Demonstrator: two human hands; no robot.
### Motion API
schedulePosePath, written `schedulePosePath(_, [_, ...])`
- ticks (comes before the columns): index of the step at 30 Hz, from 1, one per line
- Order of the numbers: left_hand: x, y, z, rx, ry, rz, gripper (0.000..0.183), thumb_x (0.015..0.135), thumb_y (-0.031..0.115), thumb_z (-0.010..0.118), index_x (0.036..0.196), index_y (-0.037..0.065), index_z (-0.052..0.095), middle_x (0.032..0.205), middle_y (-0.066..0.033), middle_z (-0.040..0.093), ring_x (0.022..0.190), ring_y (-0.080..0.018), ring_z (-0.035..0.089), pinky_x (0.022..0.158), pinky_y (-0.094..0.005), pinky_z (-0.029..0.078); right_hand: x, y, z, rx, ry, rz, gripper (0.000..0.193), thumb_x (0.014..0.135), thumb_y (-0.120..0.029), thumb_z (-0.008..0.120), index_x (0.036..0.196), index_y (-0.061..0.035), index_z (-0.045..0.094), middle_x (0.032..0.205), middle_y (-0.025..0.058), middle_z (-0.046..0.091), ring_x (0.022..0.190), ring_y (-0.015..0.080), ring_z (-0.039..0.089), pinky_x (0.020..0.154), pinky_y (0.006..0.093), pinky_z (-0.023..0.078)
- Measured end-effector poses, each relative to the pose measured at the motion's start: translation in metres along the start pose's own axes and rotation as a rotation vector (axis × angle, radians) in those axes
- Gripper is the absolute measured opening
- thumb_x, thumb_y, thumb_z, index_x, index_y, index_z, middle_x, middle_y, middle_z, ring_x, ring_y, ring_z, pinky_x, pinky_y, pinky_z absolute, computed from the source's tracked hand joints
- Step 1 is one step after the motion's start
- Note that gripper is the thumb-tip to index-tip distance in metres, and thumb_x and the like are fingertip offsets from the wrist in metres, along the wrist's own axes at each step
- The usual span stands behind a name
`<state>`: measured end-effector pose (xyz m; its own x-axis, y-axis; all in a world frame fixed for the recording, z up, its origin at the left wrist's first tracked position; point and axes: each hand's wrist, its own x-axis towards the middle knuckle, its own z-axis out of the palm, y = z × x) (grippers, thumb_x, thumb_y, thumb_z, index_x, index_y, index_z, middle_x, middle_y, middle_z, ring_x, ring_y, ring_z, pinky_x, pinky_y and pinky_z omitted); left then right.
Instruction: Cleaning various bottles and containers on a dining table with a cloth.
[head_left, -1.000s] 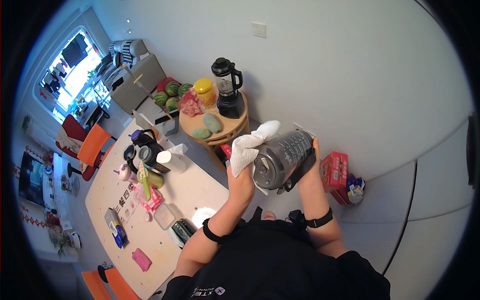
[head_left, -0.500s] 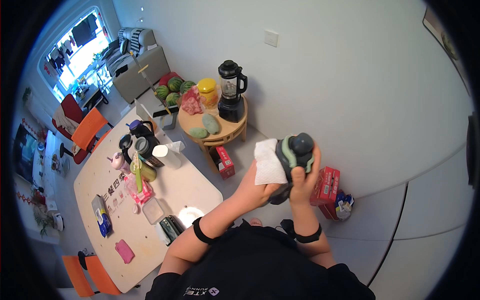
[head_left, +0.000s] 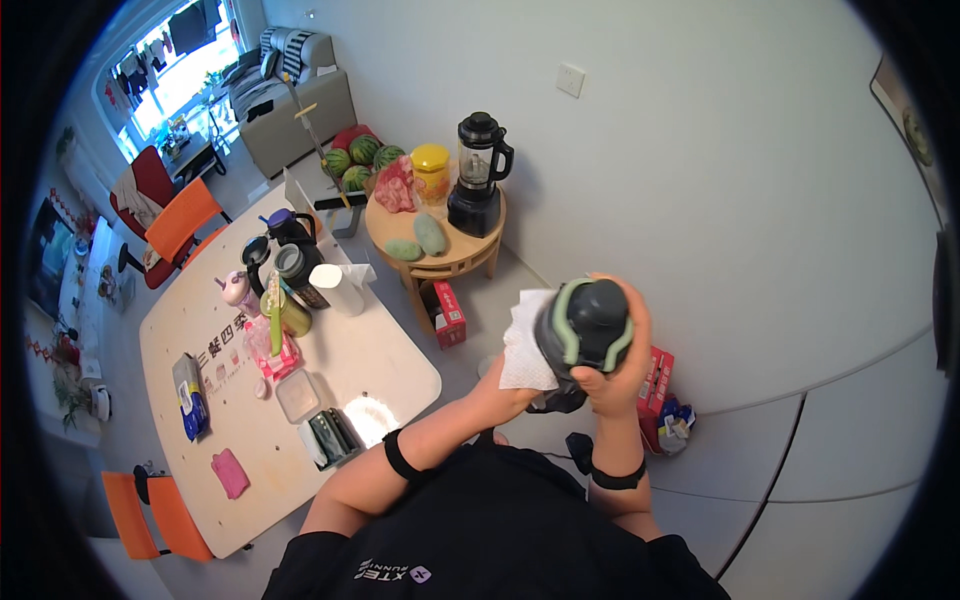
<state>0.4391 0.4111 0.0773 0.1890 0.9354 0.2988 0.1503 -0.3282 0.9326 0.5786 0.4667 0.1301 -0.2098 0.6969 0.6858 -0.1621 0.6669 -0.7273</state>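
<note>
A large dark water bottle (head_left: pixel 598 312) with a pale green carry loop is held up in front of me, its lid tilted toward my view. My right hand (head_left: pixel 628 375) wraps round its right side close to the lid, thumb at the near edge. On the other side, my left hand (head_left: pixel 508 396) presses a white paper towel (head_left: pixel 526 348) against the bottle's body. The towel and bottle hide most of the left fingers.
To the left stands a table (head_left: pixel 380 340) with several bottles, a paper roll (head_left: pixel 338 290), a plastic container (head_left: pixel 298 396) and a pink cloth (head_left: pixel 230 474). A small round table (head_left: pixel 450 262) carries a blender (head_left: pixel 478 175). Red boxes (head_left: pixel 655 385) stand by the wall.
The bottle has tipped so its lid faces me more and looks larger. Both hands keep hold, the towel staying against its side. My view has shifted slightly.
</note>
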Motion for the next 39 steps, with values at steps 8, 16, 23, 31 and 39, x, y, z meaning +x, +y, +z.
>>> schedulePosePath(8, [0.007, 0.055, -0.036, -0.090, 0.077, 0.000, 0.075, 0.075, 0.014, 0.068, 0.137, 0.000, 0.028, 0.129, -0.0162, 0.046, 0.120, -0.0241, 0.046, 0.100, -0.0344, 0.035, -0.018, 0.008, 0.014, -0.108, -0.094, -0.014, 0.091, 0.063, -0.048, 0.079, 0.128, 0.0015, 0.039, 0.120, 0.0197, 0.051, 0.110, 0.0348, 0.051, 0.094, 0.0415, 0.040])
schedulePosePath(16, [0.021, 0.066, -0.030, 0.005, 0.247, 0.079, 0.052, 0.076, 0.018, 0.071, 0.120, 0.002, 0.050, 0.114, -0.0144, 0.055, 0.106, -0.0237, 0.054, 0.091, -0.0325, 0.042, -0.013, -0.003, 0.021, -0.574, -0.135, -0.410, 0.093, 0.054, -0.030, 0.087, 0.127, 0.0015, 0.040, 0.118, 0.0192, 0.053, 0.106, 0.0369, 0.054, 0.088, 0.0453, 0.044])
schedulePosePath(23, [0.015, 0.066, -0.038, -0.228, 0.064, -0.039, 0.052, 0.080, 0.014, 0.067, 0.127, 0.002, 0.046, 0.116, -0.0093, 0.057, 0.106, -0.0171, 0.054, 0.092, -0.0298, 0.041, -0.015, -0.018, 0.006, -0.446, -0.129, -0.125, 0.092, 0.054, -0.032, 0.087, 0.126, 0.0008, 0.040, 0.116, 0.0155, 0.056, 0.103, 0.0342, 0.056, 0.088, 0.0435, 0.042])
schedulePosePath(31, [0.012, 0.055, -0.043, -0.299, -0.056, -0.112, 0.052, 0.090, 0.010, 0.054, 0.137, 0.001, 0.036, 0.139, -0.0105, 0.041, 0.127, -0.0167, 0.037, 0.105, -0.0302, 0.027, -0.014, -0.005, 0.002, -0.164, -0.137, -0.047, 0.117, 0.051, -0.030, 0.090, 0.139, 0.0022, 0.020, 0.124, 0.0218, 0.051, 0.109, 0.0277, 0.056, 0.093, 0.0359, 0.045])
schedulePosePath(39, [0.020, 0.041, -0.020, -0.344, 0.431, -0.031, 0.025, 0.096, 0.011, 0.042, 0.115, -0.001, 0.053, 0.111, -0.0076, 0.056, 0.102, -0.0157, 0.053, 0.089, -0.0282, 0.040, -0.017, 0.000, 0.015, -0.249, -0.155, 0.032, 0.120, 0.049, -0.035, 0.090, 0.139, 0.0022, 0.021, 0.120, 0.0205, 0.052, 0.107, 0.0304, 0.056, 0.091, 0.0364, 0.045])
